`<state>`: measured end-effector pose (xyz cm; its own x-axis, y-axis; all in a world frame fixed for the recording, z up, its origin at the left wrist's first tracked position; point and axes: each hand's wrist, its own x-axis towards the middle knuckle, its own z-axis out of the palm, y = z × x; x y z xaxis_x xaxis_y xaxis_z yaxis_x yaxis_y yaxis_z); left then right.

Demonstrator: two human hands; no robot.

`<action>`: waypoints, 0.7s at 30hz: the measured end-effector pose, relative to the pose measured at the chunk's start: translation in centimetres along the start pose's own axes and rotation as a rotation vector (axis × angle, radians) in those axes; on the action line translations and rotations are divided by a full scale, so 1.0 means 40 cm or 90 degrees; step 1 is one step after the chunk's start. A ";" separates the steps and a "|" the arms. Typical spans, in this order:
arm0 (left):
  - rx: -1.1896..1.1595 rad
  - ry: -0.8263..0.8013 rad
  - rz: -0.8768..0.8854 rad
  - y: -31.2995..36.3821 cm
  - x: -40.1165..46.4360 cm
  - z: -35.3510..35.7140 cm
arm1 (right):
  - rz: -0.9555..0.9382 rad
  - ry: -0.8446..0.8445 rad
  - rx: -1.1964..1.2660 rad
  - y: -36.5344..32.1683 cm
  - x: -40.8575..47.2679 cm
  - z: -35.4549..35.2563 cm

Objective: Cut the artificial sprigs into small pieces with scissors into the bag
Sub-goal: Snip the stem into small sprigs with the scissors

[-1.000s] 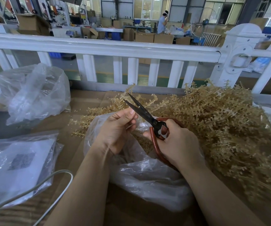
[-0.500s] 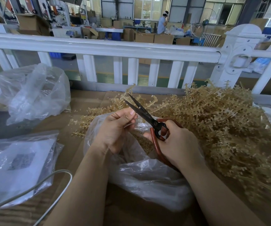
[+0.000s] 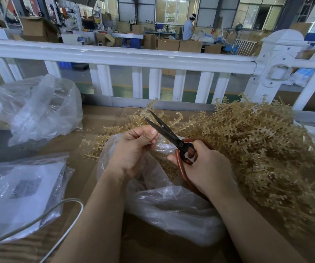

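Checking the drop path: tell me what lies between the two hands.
Head view: the open bag mouth, between left hand and right hand, with scissors blades above.

A white railing is running across the far edge of the cardboard-covered bench, with a capped post at the right. Behind it a workshop floor is showing grey with green and yellow strips. Cardboard boxes are sitting around far tables. Daylight is coming through large windows at the back wall.
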<state>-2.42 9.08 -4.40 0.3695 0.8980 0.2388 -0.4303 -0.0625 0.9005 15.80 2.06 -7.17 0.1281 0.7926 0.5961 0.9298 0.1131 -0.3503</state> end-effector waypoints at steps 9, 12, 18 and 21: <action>0.062 -0.010 0.038 -0.002 0.001 -0.008 | -0.009 -0.014 0.019 0.003 -0.001 -0.003; 0.068 -0.014 0.043 -0.002 0.002 -0.012 | -0.012 -0.007 0.011 0.003 -0.001 -0.001; 0.045 -0.011 0.035 -0.005 0.004 -0.019 | -0.015 0.006 -0.011 0.003 -0.002 0.000; -0.003 -0.016 0.009 -0.002 0.002 -0.018 | -0.017 0.006 -0.019 0.006 -0.002 0.001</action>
<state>-2.94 9.45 -4.72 0.3836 0.8861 0.2602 -0.4394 -0.0728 0.8954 15.99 2.06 -7.33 0.1063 0.7843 0.6113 0.9429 0.1156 -0.3123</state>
